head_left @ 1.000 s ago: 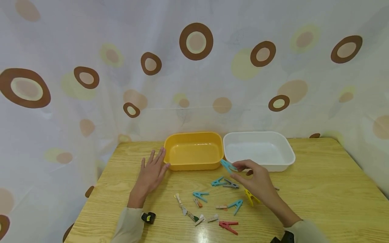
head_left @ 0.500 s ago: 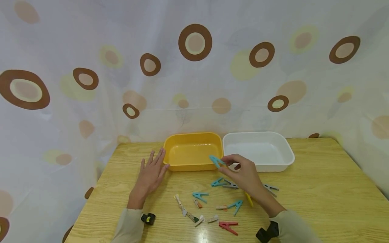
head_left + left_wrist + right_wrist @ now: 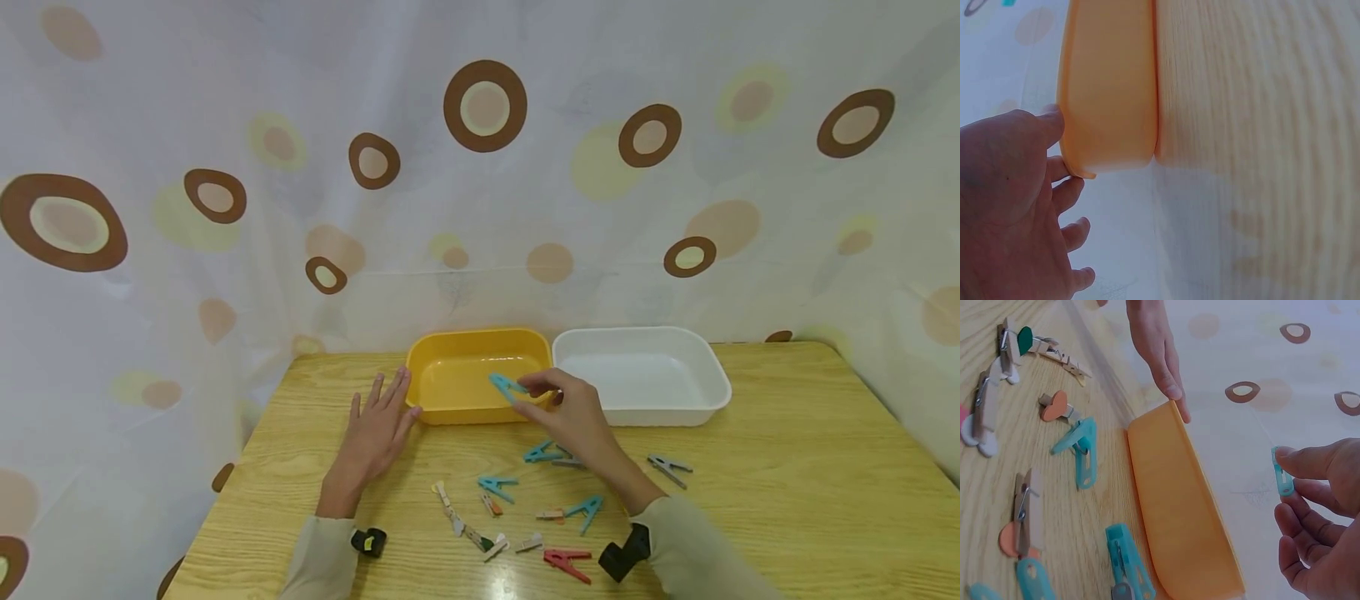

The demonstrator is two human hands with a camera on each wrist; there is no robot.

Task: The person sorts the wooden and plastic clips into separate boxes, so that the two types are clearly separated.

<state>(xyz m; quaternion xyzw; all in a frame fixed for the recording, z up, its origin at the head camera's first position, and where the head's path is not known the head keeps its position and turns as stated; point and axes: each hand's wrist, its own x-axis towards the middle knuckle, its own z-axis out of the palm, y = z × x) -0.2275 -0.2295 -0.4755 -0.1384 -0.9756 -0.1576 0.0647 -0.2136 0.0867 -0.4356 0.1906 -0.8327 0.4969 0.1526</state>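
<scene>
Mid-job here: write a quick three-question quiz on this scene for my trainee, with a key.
1. What does the right hand pinch?
2. True or false: the red clothespin lies in the white tray.
3. What does the left hand touch? (a) the white tray (b) the yellow tray (c) neither tray

Key: 1. A light blue clothespin. 2. False; it lies on the table. 3. b.

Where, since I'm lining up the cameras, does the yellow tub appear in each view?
Head: the yellow tub sits below centre, left of the white tub.
Left wrist: upper left of centre, cut off by the top edge.
Right wrist: lower middle, slanting.
Shared landmark: the left hand, at the tub's end in all three.
</scene>
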